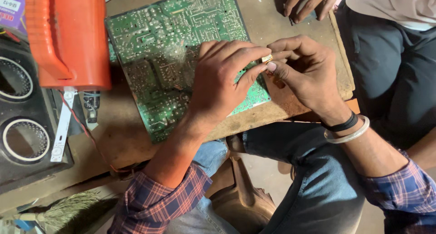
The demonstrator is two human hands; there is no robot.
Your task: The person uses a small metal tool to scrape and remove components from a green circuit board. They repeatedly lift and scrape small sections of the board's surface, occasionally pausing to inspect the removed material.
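Circuit board (168, 57), green, solder side up, lies flat on a worn wooden board (290, 20), tilted so that its near-right corner sits close to the wood's front edge. Left hand (218, 84) rests over the circuit board's right part, fingers curled narrow, thumb and forefinger pinching a small brass-coloured part (267, 58). Right hand (304, 70) meets it from the right, fingertips closed on the same part, just above the circuit board's right edge; a black band and a pale bangle (352, 134) circle that wrist. Bare wood lies open beyond the circuit board's far-right corner, up to another person's hand (311, 2), which rests on the wood's far edge. Left of the circuit board, an orange plastic case (68, 34) stands close against its left edge and crowds that side; a white strip (62, 125) and red wires hang below the case, beside a black speaker box (22, 125). Below the circuit board's near edge, past the wood's front edge, are the wearer's jeans-clad knees. A small broom (63, 211) lies well below and to the left.
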